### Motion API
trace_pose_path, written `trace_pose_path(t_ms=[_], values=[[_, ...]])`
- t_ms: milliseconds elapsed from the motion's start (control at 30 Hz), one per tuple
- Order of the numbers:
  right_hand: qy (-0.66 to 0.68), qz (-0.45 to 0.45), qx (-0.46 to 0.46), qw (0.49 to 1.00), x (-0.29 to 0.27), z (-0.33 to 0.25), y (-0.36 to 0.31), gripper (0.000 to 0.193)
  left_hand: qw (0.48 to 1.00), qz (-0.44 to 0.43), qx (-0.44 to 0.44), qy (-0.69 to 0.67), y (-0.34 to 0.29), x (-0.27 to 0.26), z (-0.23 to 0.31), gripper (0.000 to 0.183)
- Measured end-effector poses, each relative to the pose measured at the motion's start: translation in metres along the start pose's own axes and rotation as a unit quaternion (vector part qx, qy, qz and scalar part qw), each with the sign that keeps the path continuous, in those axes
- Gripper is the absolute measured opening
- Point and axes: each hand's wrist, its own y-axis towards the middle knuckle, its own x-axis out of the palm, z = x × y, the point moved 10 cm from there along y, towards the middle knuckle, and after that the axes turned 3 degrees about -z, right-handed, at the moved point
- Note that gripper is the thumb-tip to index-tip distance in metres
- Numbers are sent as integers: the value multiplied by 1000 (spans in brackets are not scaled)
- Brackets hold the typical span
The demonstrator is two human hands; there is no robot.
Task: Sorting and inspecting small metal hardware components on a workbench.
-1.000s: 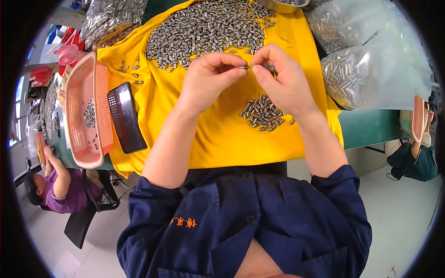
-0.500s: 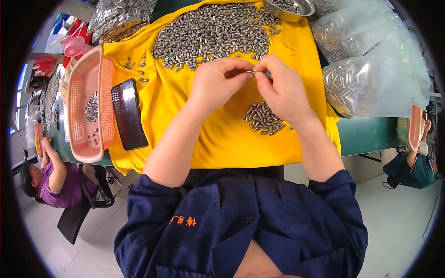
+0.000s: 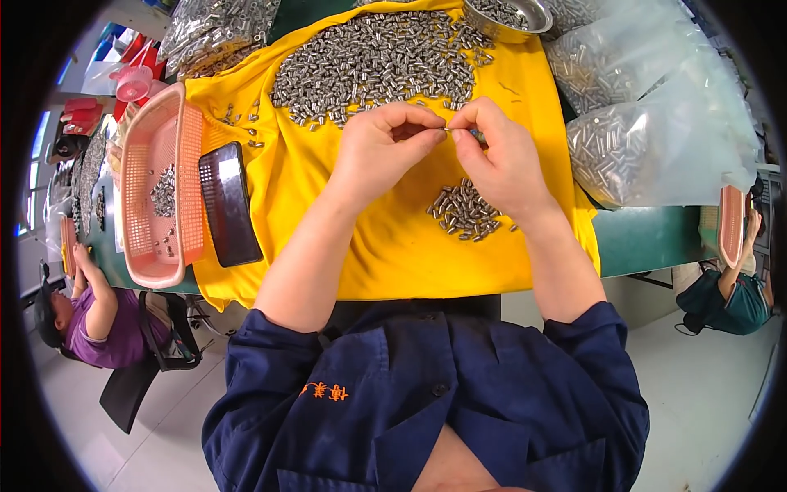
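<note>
Over the yellow cloth (image 3: 369,246), my left hand (image 3: 385,152) pinches a small metal cylinder (image 3: 448,129) between thumb and forefinger. My right hand (image 3: 502,160) meets it from the other side, thumb and forefinger closed at the cylinder's other end. Something small and blue (image 3: 478,136) shows among the right fingers; its kind is unclear. Beyond both hands spreads a large heap of short metal cylinders (image 3: 377,66). A smaller pile of cylinders (image 3: 465,211) lies just below my right hand.
To the left stand a pink plastic basket (image 3: 193,189) with some cylinders inside and a black phone (image 3: 229,205). A metal bowl (image 3: 525,33) of parts sits at the far right. Clear bags of metal parts (image 3: 611,152) line the right side. Two other people sit at either side.
Both hands stay in nearly the same place, fingers still at the small cylinder. The cylinder shows slightly less between the fingertips. The piles look the same.
</note>
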Motion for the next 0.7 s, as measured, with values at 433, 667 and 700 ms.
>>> trace_pose_path(t_ms=[433, 667, 700], values=[[118, 5, 15, 993, -4, 5, -1, 6, 985, -61, -4, -162, 0, 6, 3, 14], [40, -2, -11, 999, -4, -5, -2, 6, 992, -50, -10, -115, -1, 6, 2, 12], [40, -3, -12, 999, -4, -6, -2, 6, 994, -48, -8, -95, -1, 6, 2, 11]])
